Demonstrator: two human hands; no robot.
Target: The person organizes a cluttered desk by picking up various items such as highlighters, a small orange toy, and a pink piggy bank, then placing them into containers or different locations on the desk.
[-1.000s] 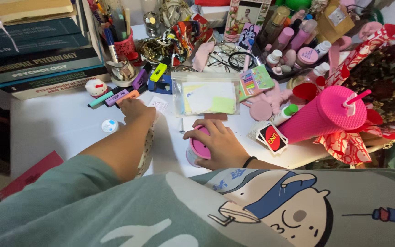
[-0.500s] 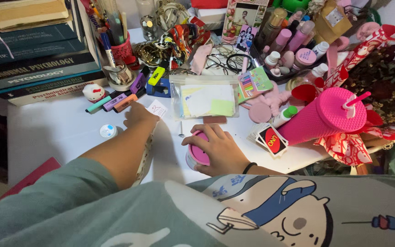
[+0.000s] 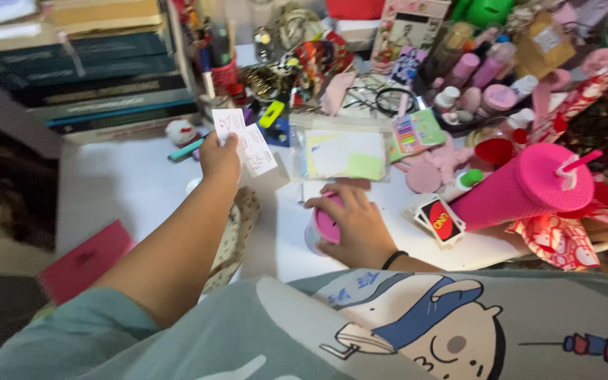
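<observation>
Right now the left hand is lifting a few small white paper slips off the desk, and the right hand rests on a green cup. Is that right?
Not quite. The head view shows the right hand resting on a pink cup, not a green one. The left hand does hold small white paper slips above the desk.

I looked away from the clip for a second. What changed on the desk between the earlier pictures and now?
The left hand took hold of the small white paper slips that lay near the highlighters and raised them off the white desk. The right hand stayed resting on the small round pink-lidded container. The clear plastic pouch of notes and the pink studded tumbler stayed put.
</observation>
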